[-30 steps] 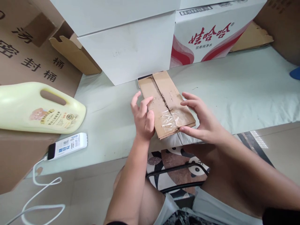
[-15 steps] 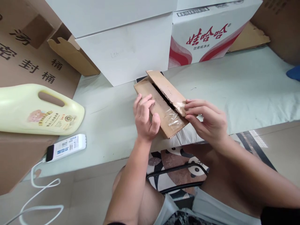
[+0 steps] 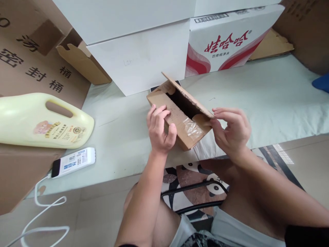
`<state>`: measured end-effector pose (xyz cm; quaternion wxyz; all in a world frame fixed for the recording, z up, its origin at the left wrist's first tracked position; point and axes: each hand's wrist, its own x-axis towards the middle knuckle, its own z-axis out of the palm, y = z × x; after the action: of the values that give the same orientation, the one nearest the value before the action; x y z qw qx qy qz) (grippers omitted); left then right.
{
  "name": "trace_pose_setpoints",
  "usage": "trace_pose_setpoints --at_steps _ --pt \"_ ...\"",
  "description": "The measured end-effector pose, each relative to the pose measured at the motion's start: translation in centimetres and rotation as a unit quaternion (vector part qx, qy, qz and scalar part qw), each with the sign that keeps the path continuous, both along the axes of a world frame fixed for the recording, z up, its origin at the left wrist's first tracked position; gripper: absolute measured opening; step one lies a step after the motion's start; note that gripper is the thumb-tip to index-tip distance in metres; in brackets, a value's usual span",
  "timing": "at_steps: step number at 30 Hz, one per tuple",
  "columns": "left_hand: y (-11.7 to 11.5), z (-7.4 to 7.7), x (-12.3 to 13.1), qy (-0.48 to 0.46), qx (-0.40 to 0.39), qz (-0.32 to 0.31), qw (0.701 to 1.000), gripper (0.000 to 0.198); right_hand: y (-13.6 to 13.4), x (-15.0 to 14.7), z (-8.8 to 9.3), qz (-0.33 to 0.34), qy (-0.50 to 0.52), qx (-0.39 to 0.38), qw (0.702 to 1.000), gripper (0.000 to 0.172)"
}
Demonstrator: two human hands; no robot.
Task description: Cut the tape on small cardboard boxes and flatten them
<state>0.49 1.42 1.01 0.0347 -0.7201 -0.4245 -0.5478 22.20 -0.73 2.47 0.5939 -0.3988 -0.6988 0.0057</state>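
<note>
A small brown cardboard box [image 3: 177, 118] lies on the pale green cloth, its long flap [image 3: 189, 96] raised on the right side. Through the gap I see a dark inside; what it contains is hidden. Clear tape [image 3: 193, 128] clings to the near end of the box top. My left hand [image 3: 161, 128] rests on the left part of the box with fingers spread and thumb apart. With thumb and fingertips my right hand [image 3: 231, 128] pinches the near corner of the flap. Behind the box a dark flat edge [image 3: 177, 82] peeks out.
White cartons [image 3: 144, 58] and a red-and-white carton [image 3: 231, 44] stand along the back. At left are a pale yellow jug [image 3: 64, 132], a white device [image 3: 74, 162] with a cable, and a large brown carton [image 3: 23, 75]. Something blue [image 3: 321, 82] sits at the right edge.
My right hand has lifted the flap up and to the right, so the opening is wider and shows the dark inside. The left hand stays almost where it was.
</note>
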Motion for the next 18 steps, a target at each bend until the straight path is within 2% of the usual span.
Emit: trace_pose_setpoints --at_steps 3,6,10,12,15,18 --pt "0.0 0.1 -0.2 -0.002 -0.012 -0.003 1.000 0.026 0.2 0.3 -0.4 -0.026 0.091 -0.114 0.989 0.010" --pt "-0.1 0.2 -0.9 -0.014 -0.026 0.002 1.000 0.026 0.6 0.4 -0.7 0.013 0.142 -0.267 0.953 0.023" --pt "0.1 0.0 -2.4 -0.096 -0.088 0.026 0.991 0.024 1.5 0.4 -1.6 0.055 0.171 -0.475 0.861 0.030" --pt "0.2 -0.2 -3.0 -0.152 -0.120 0.046 0.980 0.021 2.0 0.5 -2.1 0.079 0.157 -0.546 0.819 0.035" --pt "0.6 -0.5 -3.8 -0.203 -0.131 0.061 0.968 0.017 2.4 0.5 -2.8 0.159 0.131 -0.572 0.794 0.039" --pt "1.2 -0.9 -4.7 -0.232 -0.126 0.076 0.962 0.017 2.5 0.3 -3.2 0.251 0.163 -0.518 0.802 0.044"
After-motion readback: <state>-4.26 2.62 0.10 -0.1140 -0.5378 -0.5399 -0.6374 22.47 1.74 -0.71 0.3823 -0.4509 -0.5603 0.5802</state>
